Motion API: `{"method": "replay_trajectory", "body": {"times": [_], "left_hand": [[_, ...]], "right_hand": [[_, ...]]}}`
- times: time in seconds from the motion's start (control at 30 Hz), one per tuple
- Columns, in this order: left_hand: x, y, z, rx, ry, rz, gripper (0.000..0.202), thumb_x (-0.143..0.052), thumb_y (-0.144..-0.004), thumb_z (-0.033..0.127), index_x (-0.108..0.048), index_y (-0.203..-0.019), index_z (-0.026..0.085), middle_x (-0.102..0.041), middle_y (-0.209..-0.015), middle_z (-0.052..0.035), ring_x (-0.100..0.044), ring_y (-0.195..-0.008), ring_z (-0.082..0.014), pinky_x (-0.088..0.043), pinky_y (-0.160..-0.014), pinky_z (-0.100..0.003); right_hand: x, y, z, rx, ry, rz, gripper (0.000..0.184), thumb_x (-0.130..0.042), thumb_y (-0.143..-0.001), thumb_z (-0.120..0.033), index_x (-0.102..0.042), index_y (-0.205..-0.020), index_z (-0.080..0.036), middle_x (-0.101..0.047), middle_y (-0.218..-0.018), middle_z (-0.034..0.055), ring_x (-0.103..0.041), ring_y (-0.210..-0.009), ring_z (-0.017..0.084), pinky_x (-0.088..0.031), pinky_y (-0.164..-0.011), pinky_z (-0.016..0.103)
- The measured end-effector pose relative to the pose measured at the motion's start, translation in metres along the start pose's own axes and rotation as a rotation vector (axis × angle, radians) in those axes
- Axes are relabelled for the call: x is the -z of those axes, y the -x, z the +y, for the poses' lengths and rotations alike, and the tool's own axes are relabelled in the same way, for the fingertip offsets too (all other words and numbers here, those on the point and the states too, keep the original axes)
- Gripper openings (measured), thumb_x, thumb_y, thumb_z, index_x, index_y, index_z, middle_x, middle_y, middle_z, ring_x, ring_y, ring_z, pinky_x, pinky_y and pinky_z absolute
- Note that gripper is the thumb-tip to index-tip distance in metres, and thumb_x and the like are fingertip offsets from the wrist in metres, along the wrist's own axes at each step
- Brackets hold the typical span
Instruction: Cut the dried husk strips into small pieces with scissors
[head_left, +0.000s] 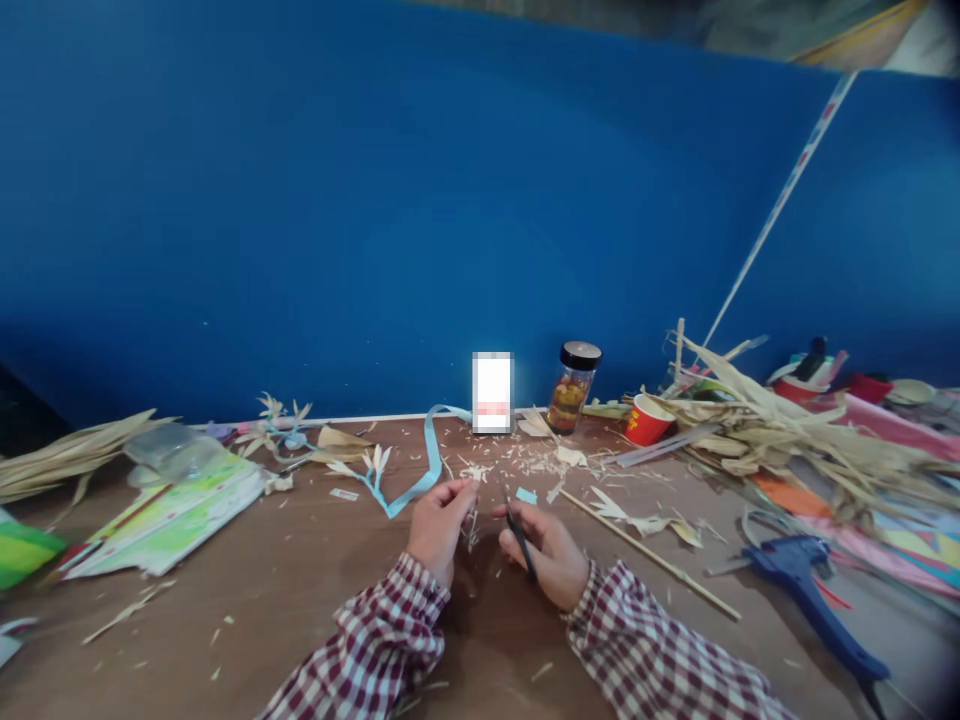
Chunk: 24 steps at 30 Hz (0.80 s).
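My left hand point(441, 527) is closed in a pinch near the middle of the table, with a small pale dried husk piece point(475, 474) at its fingertips. Thin shreds hang below those fingers. A pair of dark-handled scissors point(519, 543) is gripped in my right hand point(551, 556), its blades pointing up and away, a short gap from the left hand. Pale husk clippings point(536, 462) lie scattered just beyond both hands. To the left, a light blue ribbon point(433, 450) curls beside a husk flower point(375, 467) with a blue stem.
A blue glue gun point(817, 590) and a thin stick point(652, 555) lie at right. Behind them are a husk heap point(720, 420), a red paper cup point(648, 420) and a black-lidded jar point(574, 388). A painted sheet point(176, 515) lies left; a blue wall point(450, 200) stands behind.
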<state>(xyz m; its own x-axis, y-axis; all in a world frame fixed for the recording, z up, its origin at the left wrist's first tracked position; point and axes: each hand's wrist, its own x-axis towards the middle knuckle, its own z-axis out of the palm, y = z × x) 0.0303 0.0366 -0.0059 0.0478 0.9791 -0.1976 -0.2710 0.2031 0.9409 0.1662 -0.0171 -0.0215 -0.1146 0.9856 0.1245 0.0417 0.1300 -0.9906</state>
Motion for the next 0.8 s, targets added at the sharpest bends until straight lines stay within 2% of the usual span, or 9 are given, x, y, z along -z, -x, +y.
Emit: {"method": "replay_trajectory", "body": {"times": [0.2,0.37,0.53,0.8], "left_hand": [[-0.005,0.007,0.000,-0.011,0.114,-0.004,0.023,-0.069,-0.057,0.029,-0.062,-0.071,0.011,-0.051,-0.051,0.0044,-0.043,-0.045,-0.0047,-0.033,-0.044,-0.017],[-0.007,0.008,-0.003,-0.012,0.130,0.005,0.025,-0.070,-0.056,0.029,-0.063,-0.074,0.011,-0.053,-0.052,0.0037,-0.044,-0.046,-0.0051,-0.035,-0.045,-0.017],[-0.008,0.011,-0.002,0.001,0.145,0.019,0.031,-0.072,-0.053,0.027,-0.063,-0.078,0.011,-0.056,-0.056,0.0019,-0.046,-0.047,-0.0057,-0.036,-0.045,-0.018],[-0.008,0.015,-0.001,-0.002,0.155,-0.019,0.024,-0.069,-0.057,0.026,-0.061,-0.074,0.011,-0.052,-0.051,0.0039,-0.044,-0.045,-0.0046,-0.033,-0.043,-0.017]], "right_hand": [[-0.001,0.000,-0.004,-0.023,0.086,-0.055,0.028,-0.053,-0.078,-0.035,-0.057,-0.100,-0.018,-0.052,-0.065,-0.0010,-0.048,-0.057,0.012,-0.040,-0.051,0.022],[0.000,0.002,-0.002,-0.009,0.155,-0.054,0.027,-0.054,-0.077,-0.036,-0.059,-0.097,-0.019,-0.052,-0.061,-0.0017,-0.046,-0.053,0.012,-0.038,-0.047,0.021],[-0.001,0.003,-0.003,-0.011,0.029,-0.114,0.031,-0.054,-0.077,-0.037,-0.058,-0.102,-0.019,-0.055,-0.063,-0.0014,-0.050,-0.054,0.012,-0.041,-0.051,0.022],[-0.002,0.004,-0.005,-0.043,-0.029,-0.135,0.030,-0.055,-0.076,-0.036,-0.058,-0.100,-0.018,-0.055,-0.062,-0.0021,-0.051,-0.053,0.011,-0.042,-0.051,0.022]]}}
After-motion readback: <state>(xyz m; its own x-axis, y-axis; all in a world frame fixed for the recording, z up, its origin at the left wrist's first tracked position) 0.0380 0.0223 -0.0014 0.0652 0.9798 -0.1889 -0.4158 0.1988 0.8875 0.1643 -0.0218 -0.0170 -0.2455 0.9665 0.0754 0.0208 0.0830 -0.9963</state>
